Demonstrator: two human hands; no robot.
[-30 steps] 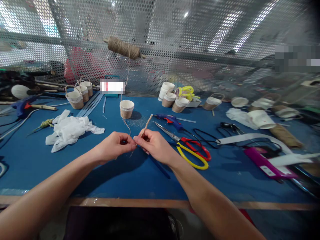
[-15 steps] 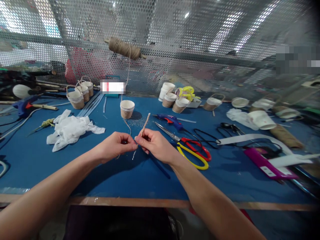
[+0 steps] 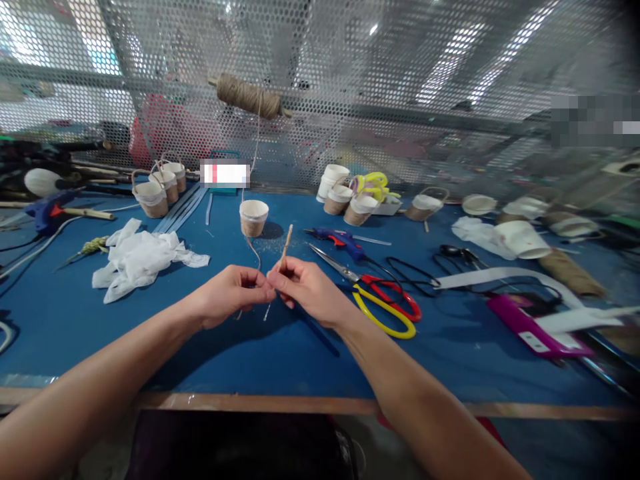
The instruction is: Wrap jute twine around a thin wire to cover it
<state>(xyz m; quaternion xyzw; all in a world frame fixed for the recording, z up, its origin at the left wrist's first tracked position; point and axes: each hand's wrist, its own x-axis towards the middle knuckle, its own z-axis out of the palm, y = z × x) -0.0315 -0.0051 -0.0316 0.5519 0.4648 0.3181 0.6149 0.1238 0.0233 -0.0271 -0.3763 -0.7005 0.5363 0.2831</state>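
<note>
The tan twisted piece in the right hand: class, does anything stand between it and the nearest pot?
Nothing visible stands between the tan twisted piece and the nearest pot; only a thin cord runs nearby, from by the pot's foot toward the left hand.

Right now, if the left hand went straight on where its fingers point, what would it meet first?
Most likely the right hand, directly ahead of the left hand; they seem to touch, though exact contact is unclear.

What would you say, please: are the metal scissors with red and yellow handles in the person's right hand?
No, the scissors lie on the blue tabletop, while the right hand pinches a thin tan strand.
</note>
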